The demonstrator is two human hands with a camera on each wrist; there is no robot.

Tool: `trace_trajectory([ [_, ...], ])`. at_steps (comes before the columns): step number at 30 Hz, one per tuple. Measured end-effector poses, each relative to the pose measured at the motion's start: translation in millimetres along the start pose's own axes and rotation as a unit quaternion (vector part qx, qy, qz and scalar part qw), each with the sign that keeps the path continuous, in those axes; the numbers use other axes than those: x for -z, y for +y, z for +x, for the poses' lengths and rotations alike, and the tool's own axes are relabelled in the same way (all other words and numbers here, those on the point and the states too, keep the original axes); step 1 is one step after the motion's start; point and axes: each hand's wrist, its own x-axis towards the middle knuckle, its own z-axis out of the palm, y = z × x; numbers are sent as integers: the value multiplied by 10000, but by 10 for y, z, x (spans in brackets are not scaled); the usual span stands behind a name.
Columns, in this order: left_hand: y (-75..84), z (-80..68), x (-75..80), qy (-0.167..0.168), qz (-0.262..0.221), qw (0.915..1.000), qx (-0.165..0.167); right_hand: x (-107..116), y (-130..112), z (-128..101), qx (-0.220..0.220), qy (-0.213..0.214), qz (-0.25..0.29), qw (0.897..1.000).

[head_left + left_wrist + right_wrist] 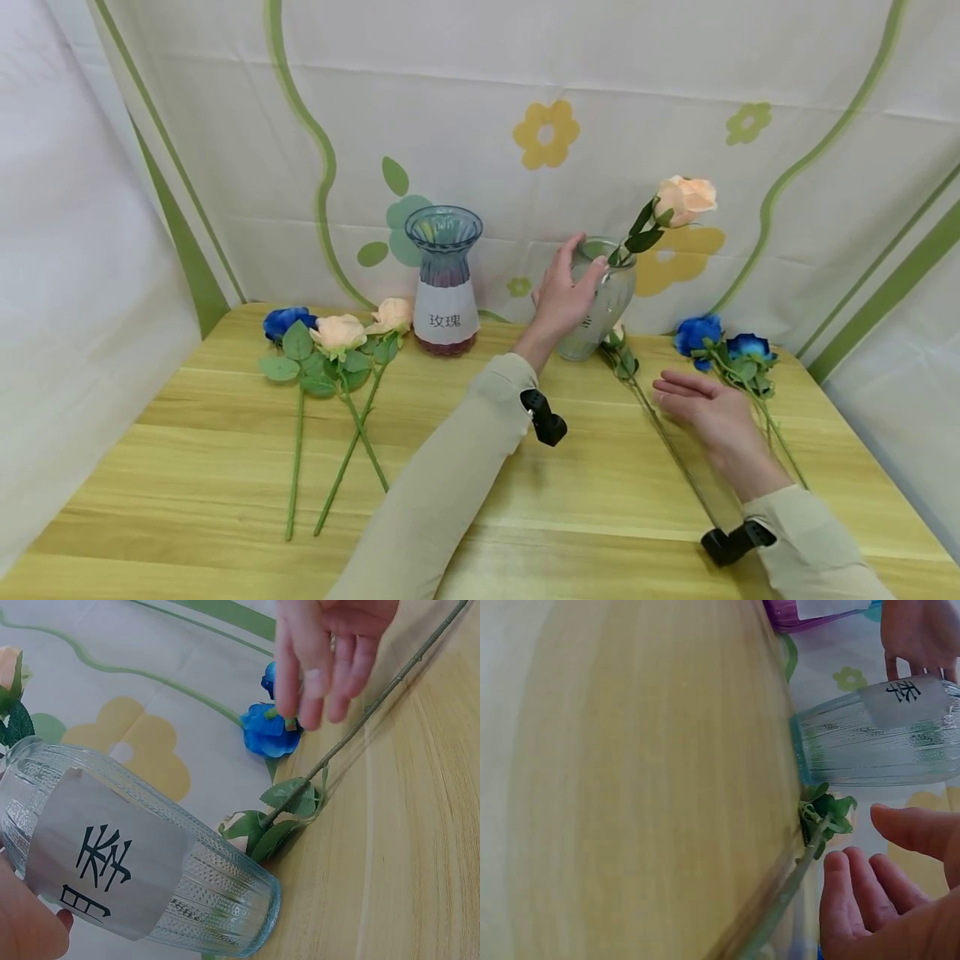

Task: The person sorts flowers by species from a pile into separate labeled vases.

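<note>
My left hand (564,292) grips the upper part of a clear glass vase (606,312), thumb and fingers around its side. The vase stands upright and bears a white paper label (112,855) with black characters. One peach rose (684,202) leans out of its mouth to the right. My right hand (712,425) is held over the table with fingers extended and holds nothing. Beside it lies another rose, its head mostly hidden behind green leaves (289,814) at the vase's base, its long stem (675,446) running toward the near edge.
Two blue roses (697,337) lie at the right. On the left, a blue rose (287,323) and two peach roses (340,333) lie with stems toward me. A blue-and-purple glass vase (446,275) with a white label stands at the back, near the patterned cloth (600,50).
</note>
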Motion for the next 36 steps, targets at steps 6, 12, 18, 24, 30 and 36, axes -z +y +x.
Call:
trace_trajectory([
  [6,3,-12,-12,-24,1,10000,-18,-42,54,18,-281,-44,-490,9984],
  [12,15,-17,-9,1,-26,10000,14,-52,71,53,-331,3,-930,9951],
  [18,16,-12,4,-3,-53,10000,15,-65,75,93,-294,45,-1379,9900],
  [24,17,-15,24,-32,-55,10000,-10,-81,50,100,-260,46,-1814,9831],
  [30,17,-23,25,-13,-72,10000,15,-105,31,117,-195,64,-2173,9759],
  [36,19,-26,17,-43,-42,10000,11,-87,6,136,-287,-6,-1480,9886],
])
